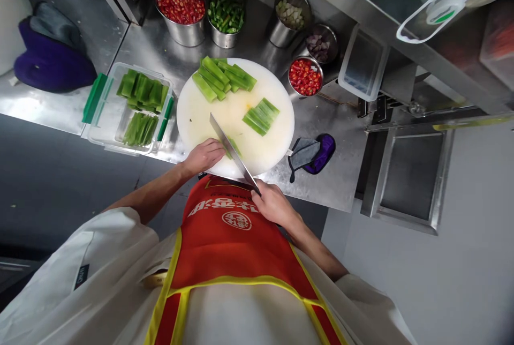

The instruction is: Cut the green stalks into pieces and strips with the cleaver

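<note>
My right hand (273, 203) is closed round the handle of a kitchen knife (232, 150), whose blade slants up and left across the round white cutting board (188, 120). Close against the left side of the blade, my left hand (205, 155) has its fingers bent and pressed down on a thin green vegetable piece (233, 147), mostly hidden by hand and blade. Farther back on the board lies a pile of wide green vegetable strips (223, 78). A neat fan of cut green slices (261, 116) rests at the board's right.
Left of the board stands a clear container (105, 133) holding cut greens. Steel pots of chopped red chillies (181, 7), green pieces (226, 14) and other chopped vegetables line the back. A purple-grey cloth item (311, 155) lies right, near an empty plastic box (363, 64).
</note>
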Tool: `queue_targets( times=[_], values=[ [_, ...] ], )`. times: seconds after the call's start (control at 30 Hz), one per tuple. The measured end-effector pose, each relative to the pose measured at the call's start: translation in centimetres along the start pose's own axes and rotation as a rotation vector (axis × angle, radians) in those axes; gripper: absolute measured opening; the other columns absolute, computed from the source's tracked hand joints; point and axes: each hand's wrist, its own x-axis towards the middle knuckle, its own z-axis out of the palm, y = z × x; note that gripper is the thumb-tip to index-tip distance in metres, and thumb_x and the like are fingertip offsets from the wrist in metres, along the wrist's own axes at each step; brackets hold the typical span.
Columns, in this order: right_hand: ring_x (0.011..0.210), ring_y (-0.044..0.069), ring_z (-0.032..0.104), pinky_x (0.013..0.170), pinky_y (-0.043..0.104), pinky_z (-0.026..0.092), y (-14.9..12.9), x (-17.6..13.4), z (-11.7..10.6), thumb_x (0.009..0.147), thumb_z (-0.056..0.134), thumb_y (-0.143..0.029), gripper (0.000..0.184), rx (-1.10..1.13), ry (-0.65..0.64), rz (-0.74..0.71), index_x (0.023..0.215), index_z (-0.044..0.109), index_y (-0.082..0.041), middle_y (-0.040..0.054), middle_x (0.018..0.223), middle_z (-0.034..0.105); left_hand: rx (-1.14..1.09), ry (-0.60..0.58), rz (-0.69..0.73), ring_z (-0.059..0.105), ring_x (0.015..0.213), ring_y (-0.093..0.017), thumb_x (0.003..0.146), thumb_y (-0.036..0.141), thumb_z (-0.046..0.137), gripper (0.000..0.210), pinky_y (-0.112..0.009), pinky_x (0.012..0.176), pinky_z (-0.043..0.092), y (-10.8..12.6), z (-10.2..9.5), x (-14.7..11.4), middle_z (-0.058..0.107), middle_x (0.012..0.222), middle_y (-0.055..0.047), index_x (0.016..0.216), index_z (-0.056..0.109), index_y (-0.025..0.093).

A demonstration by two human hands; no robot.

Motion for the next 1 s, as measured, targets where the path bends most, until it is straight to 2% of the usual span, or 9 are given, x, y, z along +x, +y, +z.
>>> queue_targets(
  times=[0.13,0.37,0.53,0.7,0.83,1.0],
  values=[
    [0.096,0.024,0.067,0.081,0.03,0.039,-0.2,-0.6,-0.6,0.102,0.04,-0.024,0.025,0.02,-0.006,-0.014,0.117,0.058,-0.015,0.0111,0.104,0.073,0.021,0.0,0.009,0.063,0.098,-0.019,0.098,0.021,0.055,0.017,-0.035,0.09,0.056,0.1,0.0,0.0,0.072,0.102,-0.008,0.101,0.072,0.018],
    [0.094,0.023,0.067,0.08,0.029,0.039,-0.2,0.0,-0.3,0.102,0.041,-0.024,0.024,0.002,-0.026,0.022,0.115,0.059,-0.016,0.0107,0.101,0.073,0.0,-0.007,-0.01,0.064,0.097,-0.019,0.097,0.021,0.057,0.017,-0.036,0.09,0.058,0.0,0.1,-0.1,0.073,0.101,-0.008,0.101,0.073,0.018],
    [0.092,0.023,0.068,0.079,0.029,0.039,0.2,-1.1,-0.4,0.101,0.04,-0.024,0.024,-0.008,-0.058,0.022,0.115,0.058,-0.016,0.0101,0.099,0.074,-0.025,-0.022,-0.041,0.065,0.1,-0.02,0.097,0.021,0.056,0.018,-0.038,0.092,0.057,0.1,0.1,-0.1,0.073,0.103,-0.008,0.102,0.073,0.02],
    [0.092,0.023,0.068,0.079,0.03,0.039,0.6,-2.0,-0.7,0.101,0.041,-0.025,0.023,-0.018,-0.092,0.04,0.112,0.059,-0.016,0.0105,0.099,0.074,0.03,0.018,0.015,0.065,0.098,-0.019,0.097,0.019,0.057,0.015,-0.036,0.091,0.058,0.3,-0.1,0.2,0.072,0.101,-0.009,0.099,0.072,0.017],
    [0.089,0.023,0.067,0.077,0.03,0.038,0.6,-1.3,-0.6,0.101,0.041,-0.024,0.023,-0.007,-0.092,0.031,0.112,0.059,-0.016,0.0103,0.097,0.074,0.007,0.004,-0.009,0.065,0.098,-0.019,0.096,0.02,0.057,0.016,-0.036,0.091,0.058,0.3,-0.2,0.2,0.072,0.102,-0.008,0.1,0.072,0.018],
    [0.094,0.023,0.067,0.079,0.029,0.038,0.3,0.9,0.2,0.101,0.041,-0.023,0.025,-0.004,-0.077,0.031,0.118,0.058,-0.016,0.0113,0.103,0.073,-0.066,-0.014,-0.072,0.065,0.101,-0.02,0.097,0.022,0.056,0.017,-0.038,0.092,0.058,0.2,0.1,-0.1,0.072,0.103,-0.008,0.103,0.072,0.02]
  ],
)
